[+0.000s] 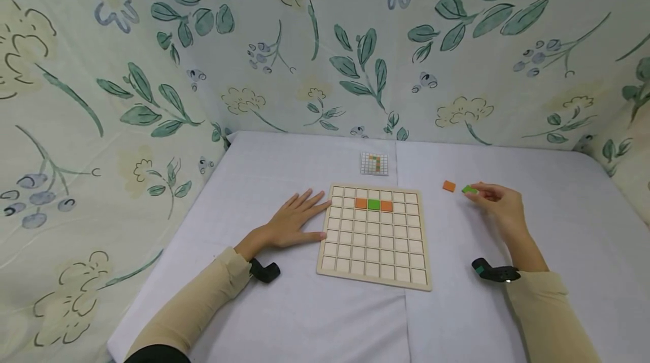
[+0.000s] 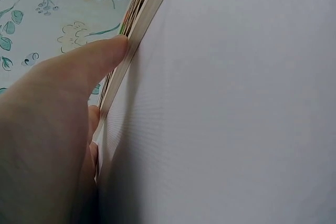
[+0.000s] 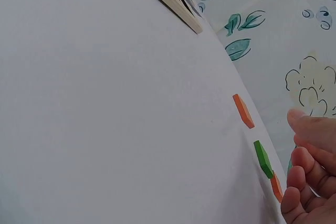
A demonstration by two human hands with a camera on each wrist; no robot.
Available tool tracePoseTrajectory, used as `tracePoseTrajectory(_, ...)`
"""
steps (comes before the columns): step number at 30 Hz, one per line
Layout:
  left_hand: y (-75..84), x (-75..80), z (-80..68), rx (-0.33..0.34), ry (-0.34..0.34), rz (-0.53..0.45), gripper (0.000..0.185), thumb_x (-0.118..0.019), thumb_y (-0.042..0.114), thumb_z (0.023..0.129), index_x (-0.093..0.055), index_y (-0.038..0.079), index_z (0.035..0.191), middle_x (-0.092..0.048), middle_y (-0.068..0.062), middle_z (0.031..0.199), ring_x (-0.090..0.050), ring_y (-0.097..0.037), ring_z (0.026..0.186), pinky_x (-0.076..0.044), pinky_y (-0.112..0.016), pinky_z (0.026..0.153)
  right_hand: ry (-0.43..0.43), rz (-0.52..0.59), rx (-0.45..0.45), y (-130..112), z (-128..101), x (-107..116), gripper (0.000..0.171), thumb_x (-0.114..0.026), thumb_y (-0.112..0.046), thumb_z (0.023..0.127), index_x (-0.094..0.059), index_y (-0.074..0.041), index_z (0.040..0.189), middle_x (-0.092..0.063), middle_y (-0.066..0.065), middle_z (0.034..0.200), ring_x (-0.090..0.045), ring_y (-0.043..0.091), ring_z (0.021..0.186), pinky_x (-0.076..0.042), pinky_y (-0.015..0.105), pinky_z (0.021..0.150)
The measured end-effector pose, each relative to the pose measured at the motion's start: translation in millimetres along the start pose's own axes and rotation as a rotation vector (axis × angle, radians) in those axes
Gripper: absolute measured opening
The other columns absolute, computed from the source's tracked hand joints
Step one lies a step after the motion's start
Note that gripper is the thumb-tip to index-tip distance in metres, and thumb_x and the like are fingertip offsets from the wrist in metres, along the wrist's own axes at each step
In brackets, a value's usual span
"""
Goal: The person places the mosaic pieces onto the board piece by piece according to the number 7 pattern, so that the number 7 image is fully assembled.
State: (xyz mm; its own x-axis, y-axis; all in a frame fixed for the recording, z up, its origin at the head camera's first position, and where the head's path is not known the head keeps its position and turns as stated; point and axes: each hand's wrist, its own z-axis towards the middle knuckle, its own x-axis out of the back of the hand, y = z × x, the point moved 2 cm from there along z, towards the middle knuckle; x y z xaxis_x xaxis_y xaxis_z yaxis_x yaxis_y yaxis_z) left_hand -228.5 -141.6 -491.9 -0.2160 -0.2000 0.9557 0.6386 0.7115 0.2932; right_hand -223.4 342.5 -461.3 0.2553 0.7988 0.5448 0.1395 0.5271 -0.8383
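A square wooden grid board (image 1: 373,244) lies on the table, with an orange tile (image 1: 361,203), a green tile (image 1: 373,205) and another orange tile (image 1: 386,206) side by side in its second row. My left hand (image 1: 291,222) is spread flat at the board's left side, thumb and fingertips against the edge. Over at the right, my right hand (image 1: 500,205) hovers with loosely bent fingers above a loose green tile (image 3: 263,159) and an orange tile (image 3: 276,186). The right wrist view shows a gap between those fingers and the tiles. A further orange tile (image 1: 449,186) lies just left of them.
Behind the board lies a small card (image 1: 374,163) printed with a grid and coloured squares. White cloth (image 1: 315,318) covers the table, with a seam running front to back. A floral curtain (image 1: 304,69) hangs along the back and left sides.
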Motion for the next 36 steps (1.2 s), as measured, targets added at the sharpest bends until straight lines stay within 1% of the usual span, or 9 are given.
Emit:
tracePoseTrajectory(3,-0.1,-0.6,0.1,-0.005,0.003,-0.001,0.084,-0.039,0.075,0.093,-0.017,0.031,0.161,-0.007,0.003,0.167,0.002,-0.027,0.153,0.001,-0.051,0.120,0.013,0.030,-0.038,3,3,1,0.050,-0.076,-0.024,0.091,-0.063,0.007,0.129,-0.056,-0.020,0.087,-0.048,0.003,0.081,-0.043,0.010,0.060)
tracePoseTrajectory(6,-0.3,-0.8,0.1,-0.006,0.007,0.002,0.084,-0.039,0.075,0.093,-0.018,0.031,0.161,-0.007,0.003,0.167,0.001,-0.027,0.153,0.000,-0.051,0.120,0.026,0.059,-0.055,6,6,2,0.050,-0.075,-0.022,0.091,-0.062,0.008,0.128,-0.057,-0.026,0.081,-0.049,0.001,0.078,-0.043,0.009,0.060)
tracePoseTrajectory(12,-0.4,-0.8,0.2,-0.009,0.007,-0.001,0.084,-0.039,0.076,0.092,-0.017,0.032,0.161,-0.007,0.003,0.167,0.002,-0.027,0.153,0.000,-0.051,0.120,0.040,0.054,-0.096,13,11,0,0.049,-0.074,-0.021,0.092,-0.062,0.007,0.130,-0.054,-0.030,0.078,-0.049,0.001,0.078,-0.044,0.008,0.060)
tracePoseTrajectory(14,-0.7,-1.4,0.3,-0.012,0.010,0.001,0.084,-0.039,0.076,0.092,-0.017,0.032,0.161,-0.007,0.002,0.167,0.002,-0.027,0.153,-0.001,-0.052,0.119,0.044,0.043,-0.101,15,13,-1,0.049,-0.074,-0.020,0.092,-0.062,0.007,0.130,-0.054,-0.029,0.078,-0.048,0.001,0.078,-0.044,0.009,0.060)
tracePoseTrajectory(20,-0.5,-1.3,0.2,-0.008,0.009,0.001,0.084,-0.039,0.076,0.092,-0.017,0.032,0.161,-0.007,0.002,0.167,0.002,-0.026,0.153,0.000,-0.051,0.120,0.060,0.012,-0.092,14,12,-3,0.047,-0.075,-0.018,0.091,-0.063,0.010,0.127,-0.053,-0.019,0.079,-0.046,0.001,0.075,-0.043,0.010,0.057)
tracePoseTrajectory(24,0.0,-0.6,0.1,-0.003,0.006,0.002,0.085,-0.039,0.076,0.092,-0.017,0.032,0.161,-0.007,0.002,0.167,0.002,-0.027,0.153,0.000,-0.051,0.120,0.069,0.011,-0.091,12,12,-4,0.046,-0.075,-0.016,0.090,-0.063,0.009,0.127,-0.054,-0.018,0.079,-0.045,0.001,0.074,-0.041,0.011,0.056)
tracePoseTrajectory(27,0.6,0.5,-0.2,-0.001,0.001,0.007,0.084,-0.039,0.076,0.092,-0.017,0.032,0.161,-0.007,0.003,0.167,0.002,-0.027,0.152,0.000,-0.052,0.120,0.078,0.001,-0.100,12,12,-4,0.046,-0.075,-0.016,0.090,-0.063,0.009,0.127,-0.054,-0.016,0.080,-0.045,0.001,0.075,-0.040,0.011,0.057)
tracePoseTrajectory(33,0.8,1.6,-0.6,-0.007,0.004,-0.001,0.084,-0.040,0.075,0.093,-0.017,0.032,0.161,-0.007,0.002,0.167,0.001,-0.028,0.152,-0.001,-0.052,0.120,0.086,-0.038,-0.142,14,12,-7,0.045,-0.074,-0.017,0.091,-0.064,0.007,0.127,-0.055,-0.003,0.090,-0.045,0.004,0.077,-0.040,0.011,0.058)
tracePoseTrajectory(36,0.8,1.1,-0.5,-0.006,0.002,-0.001,0.083,-0.040,0.075,0.093,-0.017,0.033,0.161,-0.007,0.003,0.167,0.001,-0.027,0.152,-0.001,-0.052,0.120,0.088,-0.038,-0.162,13,12,-7,0.045,-0.074,-0.016,0.091,-0.064,0.006,0.128,-0.055,-0.001,0.089,-0.046,0.005,0.076,-0.040,0.012,0.056)
